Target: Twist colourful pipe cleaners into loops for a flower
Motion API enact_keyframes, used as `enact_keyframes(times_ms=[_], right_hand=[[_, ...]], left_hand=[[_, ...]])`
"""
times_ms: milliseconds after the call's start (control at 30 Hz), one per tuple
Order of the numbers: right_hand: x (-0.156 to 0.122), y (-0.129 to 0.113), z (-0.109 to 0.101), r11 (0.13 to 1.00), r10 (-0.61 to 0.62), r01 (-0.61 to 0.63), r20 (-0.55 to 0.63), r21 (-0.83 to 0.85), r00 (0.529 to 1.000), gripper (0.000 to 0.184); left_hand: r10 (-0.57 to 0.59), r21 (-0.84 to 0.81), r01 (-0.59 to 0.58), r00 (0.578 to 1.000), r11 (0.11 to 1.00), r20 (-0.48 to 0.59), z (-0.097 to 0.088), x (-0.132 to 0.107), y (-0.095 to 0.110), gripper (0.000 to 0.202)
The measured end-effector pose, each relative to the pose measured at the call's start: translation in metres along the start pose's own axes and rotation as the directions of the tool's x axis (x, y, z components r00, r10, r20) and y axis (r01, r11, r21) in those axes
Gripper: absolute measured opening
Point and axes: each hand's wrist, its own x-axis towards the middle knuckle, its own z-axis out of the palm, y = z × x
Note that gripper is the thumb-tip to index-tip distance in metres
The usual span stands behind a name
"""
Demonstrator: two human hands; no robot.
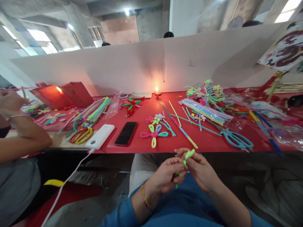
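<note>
Both my hands meet just in front of the table's near edge. A bright green pipe cleaner (189, 154) is between them, bent into a small loop at its upper end. My left hand (169, 173) is closed on its lower part, and a short green tail shows below the fingers. My right hand (201, 170) pinches the looped upper part between thumb and fingers. Beyond them on the red table lies a pipe-cleaner flower (154, 134) with pink, green, blue, teal and yellow petals. Smaller pink and yellow flowers (155, 119) sit just behind it.
A black phone (126, 133) and a white power bank (100, 136) with a cable lie left. Blue-handled scissors (237, 138) lie right, near packed pipe cleaners (205, 111). A lit candle (157, 92) burns at the back. Another person's arm (23, 135) reaches in at left.
</note>
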Motion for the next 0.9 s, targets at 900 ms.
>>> enact_keyframes(times_ms=[900], right_hand=[[0.007,0.005,-0.02,0.909,-0.175,0.149,-0.032,-0.39,0.984,0.009]], left_hand=[[0.235,0.36,-0.16,0.956,0.919,-0.173,0.001,0.002,0.001,0.023]])
